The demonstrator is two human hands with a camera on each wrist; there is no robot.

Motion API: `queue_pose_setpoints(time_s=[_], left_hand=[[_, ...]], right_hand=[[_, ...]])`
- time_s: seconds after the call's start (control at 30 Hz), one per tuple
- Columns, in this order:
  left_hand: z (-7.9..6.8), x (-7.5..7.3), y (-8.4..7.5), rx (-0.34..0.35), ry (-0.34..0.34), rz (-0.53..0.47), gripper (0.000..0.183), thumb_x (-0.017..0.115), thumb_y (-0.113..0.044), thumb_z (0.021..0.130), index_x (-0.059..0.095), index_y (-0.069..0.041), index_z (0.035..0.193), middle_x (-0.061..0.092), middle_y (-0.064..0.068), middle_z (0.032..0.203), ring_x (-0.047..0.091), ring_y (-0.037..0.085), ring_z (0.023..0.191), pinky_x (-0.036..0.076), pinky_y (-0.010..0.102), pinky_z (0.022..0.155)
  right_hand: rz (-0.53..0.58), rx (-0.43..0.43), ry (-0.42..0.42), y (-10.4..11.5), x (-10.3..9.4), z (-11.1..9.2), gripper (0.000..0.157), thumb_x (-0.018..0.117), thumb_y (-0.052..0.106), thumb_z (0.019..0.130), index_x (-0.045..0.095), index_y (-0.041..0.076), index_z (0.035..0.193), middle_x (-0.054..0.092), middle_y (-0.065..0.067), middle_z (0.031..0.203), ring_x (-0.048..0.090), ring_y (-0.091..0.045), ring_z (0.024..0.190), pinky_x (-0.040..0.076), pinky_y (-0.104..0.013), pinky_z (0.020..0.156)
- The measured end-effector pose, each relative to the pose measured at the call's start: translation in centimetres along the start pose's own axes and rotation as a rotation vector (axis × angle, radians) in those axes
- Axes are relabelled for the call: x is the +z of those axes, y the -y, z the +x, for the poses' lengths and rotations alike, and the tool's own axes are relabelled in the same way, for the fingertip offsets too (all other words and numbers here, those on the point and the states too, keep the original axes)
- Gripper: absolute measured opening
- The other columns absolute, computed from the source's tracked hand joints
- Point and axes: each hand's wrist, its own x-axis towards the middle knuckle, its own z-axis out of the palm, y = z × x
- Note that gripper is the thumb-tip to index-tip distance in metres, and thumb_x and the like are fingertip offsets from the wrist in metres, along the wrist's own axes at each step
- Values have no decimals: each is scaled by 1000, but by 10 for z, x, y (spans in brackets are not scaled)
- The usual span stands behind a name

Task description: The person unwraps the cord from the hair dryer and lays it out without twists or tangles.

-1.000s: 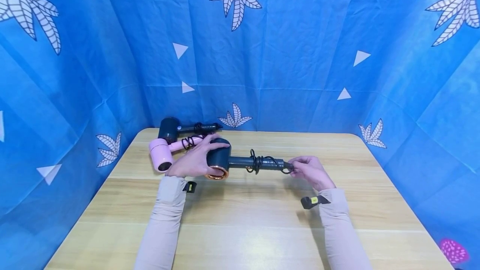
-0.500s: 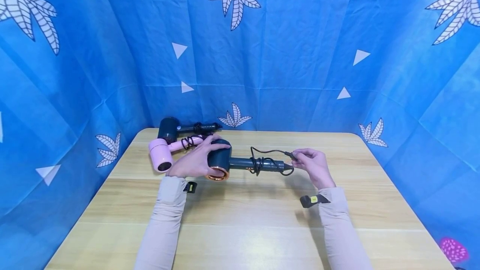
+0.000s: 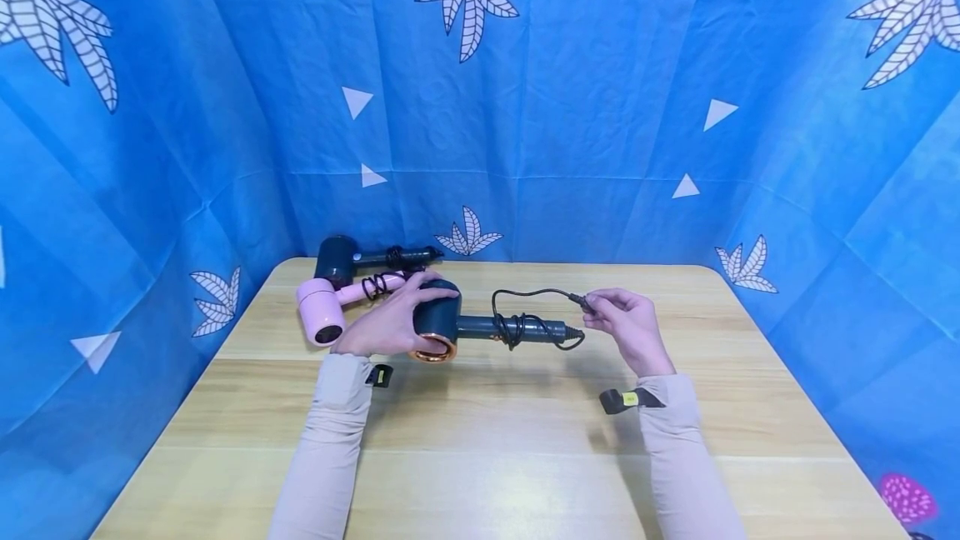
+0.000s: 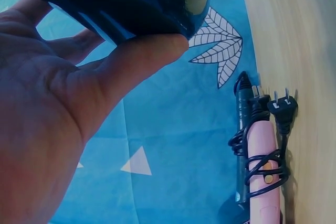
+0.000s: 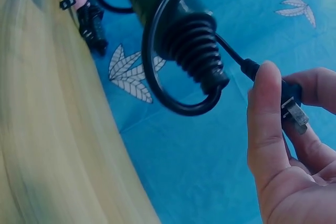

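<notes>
My left hand (image 3: 386,322) grips the head of a dark green hair dryer (image 3: 438,315) with a copper-coloured rim, holding it above the table with its handle pointing right. A black cord (image 3: 514,327) is wound round that handle, and a loose length of it arches over to my right hand (image 3: 626,327). Between thumb and fingers the right hand pinches the plug (image 5: 293,109); its metal prongs show in the right wrist view. The left thumb lies along the dryer's body (image 4: 121,3) in the left wrist view.
A pink hair dryer (image 3: 321,311) lies at the back left of the wooden table (image 3: 480,457), its cord wrapped round its handle. Behind it is another dark hair dryer (image 3: 335,258). Blue patterned cloth (image 3: 600,107) hangs around the back and sides.
The right hand has drawn the plug up and away from the handle's end, pulling a length of cord loose into an arch. The left hand and dryer have stayed nearly still.
</notes>
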Motion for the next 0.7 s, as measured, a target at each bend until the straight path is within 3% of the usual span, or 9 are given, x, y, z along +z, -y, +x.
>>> queue_pose_setpoints(time_s=[0.7], left_hand=[[0, 0, 11, -39, -22, 5, 79, 92, -40, 72, 58, -37, 144, 28, 1, 166, 44, 43, 143, 51, 62, 105]], right_hand=[[4, -23, 152, 19, 6, -12, 17, 65, -1, 97, 75, 12, 93, 75, 0, 86, 70, -9, 69, 62, -23, 70]])
